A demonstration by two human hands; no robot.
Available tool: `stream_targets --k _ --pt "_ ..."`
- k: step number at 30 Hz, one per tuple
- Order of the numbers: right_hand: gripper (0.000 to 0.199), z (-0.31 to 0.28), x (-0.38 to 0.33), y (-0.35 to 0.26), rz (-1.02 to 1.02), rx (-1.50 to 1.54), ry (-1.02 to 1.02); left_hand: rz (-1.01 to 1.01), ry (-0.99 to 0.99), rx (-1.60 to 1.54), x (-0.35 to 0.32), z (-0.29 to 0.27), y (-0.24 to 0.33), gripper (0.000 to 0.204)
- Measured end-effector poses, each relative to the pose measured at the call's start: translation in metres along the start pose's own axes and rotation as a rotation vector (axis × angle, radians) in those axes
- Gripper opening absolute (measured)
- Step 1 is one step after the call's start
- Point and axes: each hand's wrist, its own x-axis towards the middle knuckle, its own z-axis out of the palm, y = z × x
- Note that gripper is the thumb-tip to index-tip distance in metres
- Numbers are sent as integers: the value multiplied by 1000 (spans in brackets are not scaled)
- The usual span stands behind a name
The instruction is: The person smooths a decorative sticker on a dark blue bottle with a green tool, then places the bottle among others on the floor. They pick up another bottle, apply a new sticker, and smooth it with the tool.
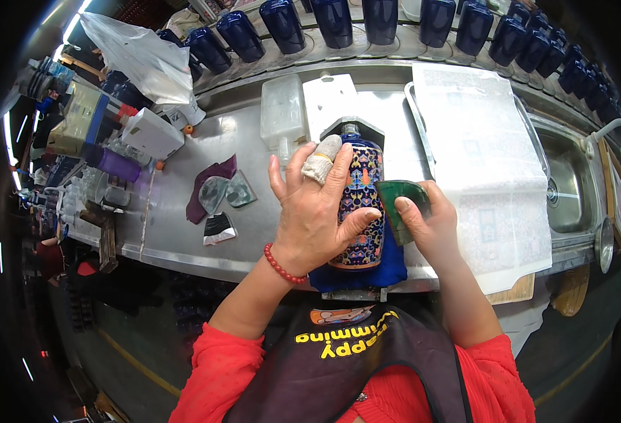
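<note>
A dark blue bottle (pixel 361 185) with a many-coloured patterned wrap lies on its side on a blue cloth (pixel 388 266), its neck set in a metal cradle (pixel 352 128). My left hand (pixel 317 204) presses down on the bottle's left side, one finger wrapped in white tape. My right hand (pixel 434 225) holds a green curved scraper (pixel 402 206) against the bottle's right side.
A row of plain dark blue bottles (pixel 338 25) runs along the back. A tray (pixel 525 127) of printed sheets (pixel 486 169) lies to the right, beside a steel sink (pixel 568 190). A maroon cloth (pixel 208 185), scraper pieces, a white container (pixel 282 109) and a plastic bag (pixel 141 56) lie left.
</note>
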Motion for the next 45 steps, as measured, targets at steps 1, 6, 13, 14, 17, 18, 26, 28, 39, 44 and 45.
stream_targets --k 1,6,13,14,17,18,26,28,39,44,45 --pt "25 0 0 0 0 2 0 6 5 5 0 0 0 90" --pt "25 0 0 1 10 6 -2 17 -2 30 -1 1 -2 90" --pt "24 1 0 0 -1 -6 2 64 71 -80 -1 1 -5 97" --pt "24 1 0 -1 2 -4 3 71 101 -117 -2 1 -3 99" --pt "24 0 0 -1 7 -14 10 120 -3 -5 -3 2 -1 102" --pt "24 0 0 -1 4 -12 8 110 -27 -23 -4 2 -2 102" --pt "25 0 -1 -1 1 -26 7 103 103 -45 -7 0 -3 97" --pt "25 0 -1 -1 12 -14 8 111 35 37 -9 0 1 94" --pt "24 0 -2 2 17 -10 9 61 63 -84 -11 0 0 98" --pt "24 1 -1 2 -1 -1 27 100 -58 38 -11 -1 6 96" --pt "24 1 -1 2 -1 -1 22 106 -9 -45 -12 0 6 95"
